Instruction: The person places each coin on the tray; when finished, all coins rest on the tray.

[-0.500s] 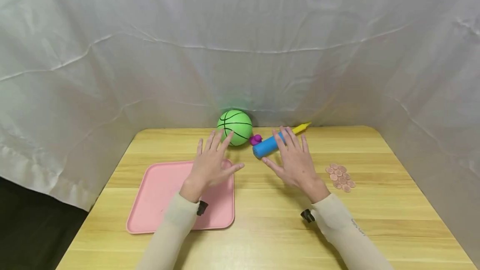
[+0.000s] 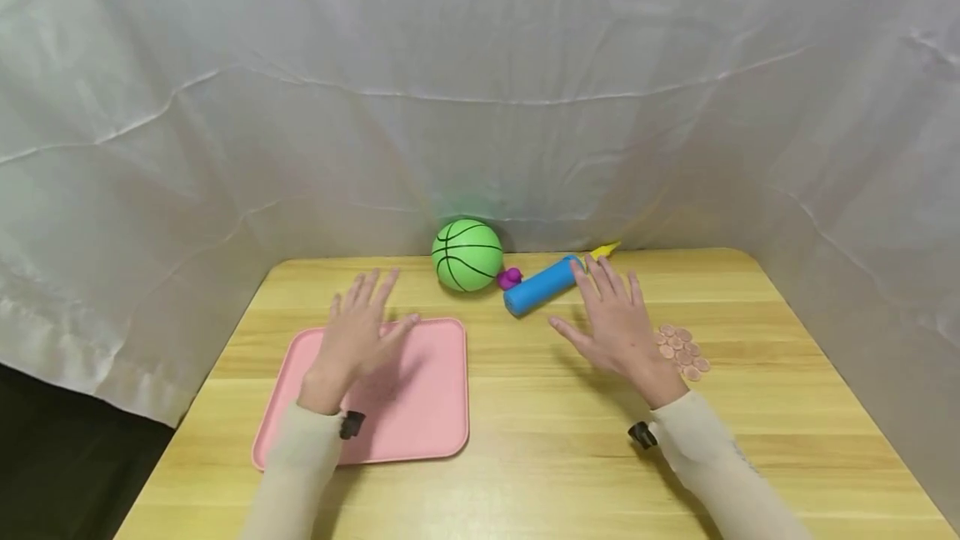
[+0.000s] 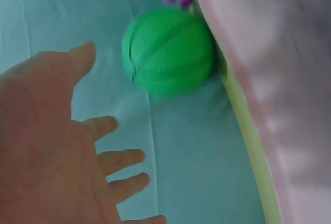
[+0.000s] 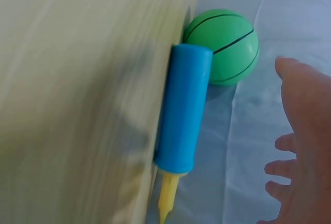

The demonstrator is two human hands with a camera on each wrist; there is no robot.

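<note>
My left hand [image 2: 356,344] hovers over the pink tray [image 2: 427,415], its fingers spread and holding nothing. To the right, my right hand [image 2: 618,336] is in the air with fingers apart, just in front of a blue hand pump [image 2: 543,284] with a yellow nozzle [image 2: 604,250]. A green ball [image 2: 467,255] with black basketball lines sits at the back of the table. Between ball and pump is a small purple rubber duck [image 2: 510,277]. Several copper-coloured coins [image 2: 684,350] lie right of my right hand, which partly hides them. The right wrist view shows the pump [image 4: 184,107] lying on its side.
The wooden table [image 2: 540,473] ends at the back against a pale grey cloth [image 2: 480,107], which also hangs at both sides. A dark area [image 2: 60,457] shows beyond the table's left edge.
Both hands have moved apart: the left one leftward over the tray, the right one rightward towards the coins. The objects on the table stay where they were.
</note>
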